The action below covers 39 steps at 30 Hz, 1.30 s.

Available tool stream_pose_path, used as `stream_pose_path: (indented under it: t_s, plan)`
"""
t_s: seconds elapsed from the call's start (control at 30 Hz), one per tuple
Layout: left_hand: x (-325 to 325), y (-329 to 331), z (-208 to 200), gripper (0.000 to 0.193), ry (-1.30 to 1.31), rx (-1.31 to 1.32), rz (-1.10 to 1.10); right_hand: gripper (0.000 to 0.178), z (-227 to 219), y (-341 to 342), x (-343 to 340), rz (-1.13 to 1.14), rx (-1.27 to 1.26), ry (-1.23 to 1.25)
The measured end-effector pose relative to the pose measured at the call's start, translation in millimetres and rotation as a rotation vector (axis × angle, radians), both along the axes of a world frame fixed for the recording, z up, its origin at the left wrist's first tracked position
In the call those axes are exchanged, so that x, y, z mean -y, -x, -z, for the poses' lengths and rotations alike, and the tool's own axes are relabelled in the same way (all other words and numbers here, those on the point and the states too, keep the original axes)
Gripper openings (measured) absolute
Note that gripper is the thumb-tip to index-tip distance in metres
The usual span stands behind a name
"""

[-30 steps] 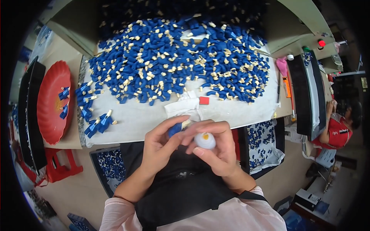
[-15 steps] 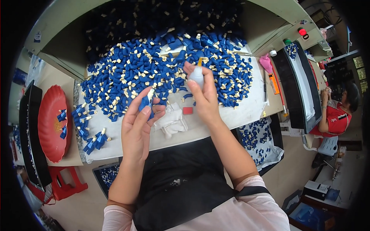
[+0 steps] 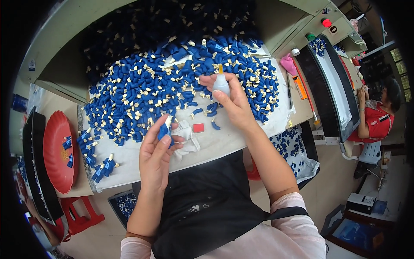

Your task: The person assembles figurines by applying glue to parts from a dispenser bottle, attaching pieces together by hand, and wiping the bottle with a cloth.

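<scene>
My left hand point(image 3: 156, 151) is closed on a small blue figure body point(image 3: 164, 130) with a cream-coloured tip pointing up, pinched between thumb and fingers. In my right hand point(image 3: 235, 101) is a whitish squeeze bottle point(image 3: 221, 85), its yellow nozzle upward and apart from the figure body. Behind both hands spreads a large heap of blue arm pieces point(image 3: 125, 93) with cream hands. A few loose arm pieces point(image 3: 215, 125) lie just below the bottle. Between my hands are a crumpled white cloth point(image 3: 186, 140) and a small red block point(image 3: 198, 127).
Several assembled blue figures point(image 3: 105, 167) stand at the table's left, beside a red scalloped tray point(image 3: 54, 159) and a black tray point(image 3: 32, 142). On the right lie a pink cloth-like item point(image 3: 288, 64), an orange packet point(image 3: 299, 87) and a long black tray point(image 3: 321, 95). A person in red point(image 3: 374, 118) sits beyond.
The whole view has shifted a little. My left hand with the figure body sits lower and farther from the bottle. More loose arm pieces show beside my right hand, which still holds the bottle.
</scene>
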State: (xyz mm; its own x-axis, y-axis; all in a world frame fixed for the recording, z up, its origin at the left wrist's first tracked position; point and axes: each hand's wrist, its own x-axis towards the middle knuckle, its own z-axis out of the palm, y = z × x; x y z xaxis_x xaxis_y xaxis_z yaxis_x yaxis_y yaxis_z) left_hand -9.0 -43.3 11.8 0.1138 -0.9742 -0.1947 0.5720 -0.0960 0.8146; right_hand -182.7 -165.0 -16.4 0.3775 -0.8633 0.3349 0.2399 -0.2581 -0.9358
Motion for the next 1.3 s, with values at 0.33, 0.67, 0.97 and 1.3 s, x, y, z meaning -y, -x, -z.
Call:
stream_pose_path:
  t_s: [0.33, 0.67, 0.97, 1.3]
  plan:
    - [17, 38, 2, 0.033, 0.091, 0.351, 0.443, 0.023, -38, 63, 6, 0.151, 0.078, -0.114]
    - [81, 89, 14, 0.03, 0.347, 0.841, 0.619, 0.023, -16, 140, 79, 0.664, -0.898, 0.163]
    - [89, 139, 22, 0.033, 0.81, 0.74, 1.066, 0.026, -18, 149, 80, 0.76, -0.912, 0.288]
    - [120, 160, 26, 0.03, 0.776, 0.771, 0.974, 0.022, -60, 103, 103, 0.733, -0.644, 0.424]
